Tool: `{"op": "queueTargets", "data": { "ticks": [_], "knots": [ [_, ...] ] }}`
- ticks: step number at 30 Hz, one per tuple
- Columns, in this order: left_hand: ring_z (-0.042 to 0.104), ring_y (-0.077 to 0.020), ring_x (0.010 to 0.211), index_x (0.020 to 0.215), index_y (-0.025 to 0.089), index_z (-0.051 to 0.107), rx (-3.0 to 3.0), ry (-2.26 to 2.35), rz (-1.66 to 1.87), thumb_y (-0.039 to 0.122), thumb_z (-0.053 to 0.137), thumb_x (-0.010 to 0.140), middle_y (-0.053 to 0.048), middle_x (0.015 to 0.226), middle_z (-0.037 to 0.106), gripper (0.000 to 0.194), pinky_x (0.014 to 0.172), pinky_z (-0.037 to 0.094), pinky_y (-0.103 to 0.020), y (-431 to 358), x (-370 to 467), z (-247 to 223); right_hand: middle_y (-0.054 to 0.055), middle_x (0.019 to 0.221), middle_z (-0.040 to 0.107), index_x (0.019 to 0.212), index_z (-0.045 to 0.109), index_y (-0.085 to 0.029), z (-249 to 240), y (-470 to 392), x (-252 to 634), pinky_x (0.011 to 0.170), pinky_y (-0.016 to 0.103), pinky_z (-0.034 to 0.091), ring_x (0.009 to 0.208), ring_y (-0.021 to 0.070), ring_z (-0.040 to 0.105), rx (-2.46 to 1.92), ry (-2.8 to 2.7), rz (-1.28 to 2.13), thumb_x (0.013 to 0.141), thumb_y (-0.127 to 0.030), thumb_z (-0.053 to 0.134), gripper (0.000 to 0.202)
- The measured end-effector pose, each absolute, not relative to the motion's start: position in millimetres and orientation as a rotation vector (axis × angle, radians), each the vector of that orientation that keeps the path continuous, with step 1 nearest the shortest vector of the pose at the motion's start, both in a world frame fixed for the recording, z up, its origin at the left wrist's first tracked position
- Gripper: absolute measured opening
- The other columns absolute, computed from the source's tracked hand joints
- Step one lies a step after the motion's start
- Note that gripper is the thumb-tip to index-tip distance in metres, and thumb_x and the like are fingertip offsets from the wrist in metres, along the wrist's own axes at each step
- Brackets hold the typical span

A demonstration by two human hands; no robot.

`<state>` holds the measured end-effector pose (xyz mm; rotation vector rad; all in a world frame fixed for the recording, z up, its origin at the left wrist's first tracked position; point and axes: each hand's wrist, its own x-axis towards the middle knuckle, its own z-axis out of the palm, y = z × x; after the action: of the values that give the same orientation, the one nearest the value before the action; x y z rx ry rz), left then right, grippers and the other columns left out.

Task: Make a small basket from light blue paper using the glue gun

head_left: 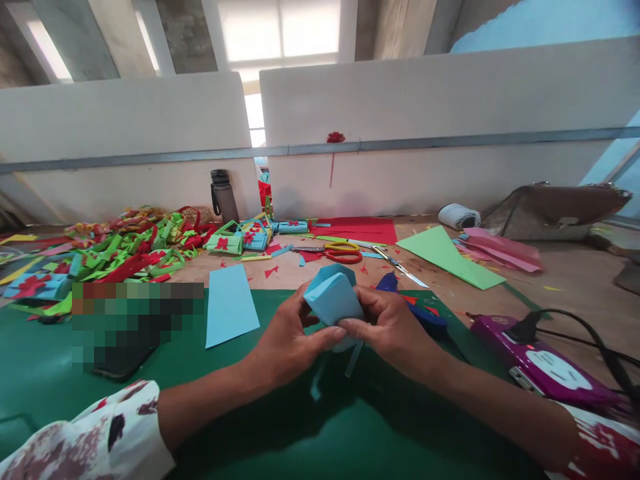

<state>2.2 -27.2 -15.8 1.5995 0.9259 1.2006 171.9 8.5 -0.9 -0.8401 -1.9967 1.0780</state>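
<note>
A small folded box of light blue paper [334, 298] is held up between both hands over the green mat [280, 433]. My left hand [295, 333] grips its left side, thumb across the lower front. On the right side my right hand [387, 320] pinches it, and the two thumbs almost meet. A narrow clear strip or stick hangs beneath the box; what it belongs to is unclear. Left of the hands lies a flat sheet of blue paper [233, 307]. Behind my right hand a dark blue glue gun [425, 313] is partly hidden.
Scissors [343, 251] and a utility knife [397, 265] lie beyond the hands. A pile of green and red paper pieces [145, 247] spreads at left, near a bottle [224, 197]. A purple power strip [545, 363] with a black cable sits right; green paper [450, 257] lies behind.
</note>
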Motion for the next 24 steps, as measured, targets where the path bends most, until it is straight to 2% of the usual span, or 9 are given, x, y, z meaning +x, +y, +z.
{"op": "queueTargets", "data": {
  "ticks": [5,8,17,24],
  "knots": [
    [0.054,-0.0245,0.111,0.126,0.02,0.043,1.672,0.907,1.179,0.014,0.067,0.072,-0.007,0.121,0.057,0.06,0.089,0.047,-0.036,-26.3,0.8,-12.6,0.0,0.078,0.061,0.082,0.061,-0.016,-1.0,11.1,172.7,0.067,0.026,0.045,0.073,0.015,0.055,-0.788,-1.969,1.197,0.074,-0.024,0.061,0.011],
    [0.055,-0.0231,0.11,0.123,0.022,0.047,1.701,0.911,1.167,0.008,0.063,0.072,-0.006,0.121,0.058,0.055,0.09,0.047,-0.036,-25.4,0.6,-12.8,0.0,0.078,0.061,0.083,0.061,-0.017,-3.2,12.8,174.3,0.068,0.027,0.045,0.074,0.0155,0.055,-0.81,-1.969,1.142,0.075,-0.024,0.06,0.011],
    [0.059,-0.0207,0.101,0.12,0.019,0.052,1.656,0.859,1.173,0.008,0.056,0.076,-0.005,0.114,0.062,0.046,0.091,0.047,-0.036,-27.5,6.8,-18.8,0.0,0.075,0.06,0.078,0.058,-0.017,-3.2,12.1,172.6,0.065,0.027,0.044,0.07,0.0152,0.053,-0.871,-1.975,1.117,0.074,-0.021,0.056,0.006],
    [0.058,-0.0199,0.101,0.115,0.017,0.054,1.642,0.868,1.157,0.006,0.056,0.075,-0.005,0.11,0.062,0.042,0.087,0.048,-0.031,-28.4,6.3,-20.2,0.0,0.072,0.058,0.072,0.062,-0.016,1.4,7.9,172.6,0.066,0.026,0.043,0.07,0.0146,0.051,-0.771,-2.013,1.161,0.077,-0.018,0.051,0.012]
  ]
}}
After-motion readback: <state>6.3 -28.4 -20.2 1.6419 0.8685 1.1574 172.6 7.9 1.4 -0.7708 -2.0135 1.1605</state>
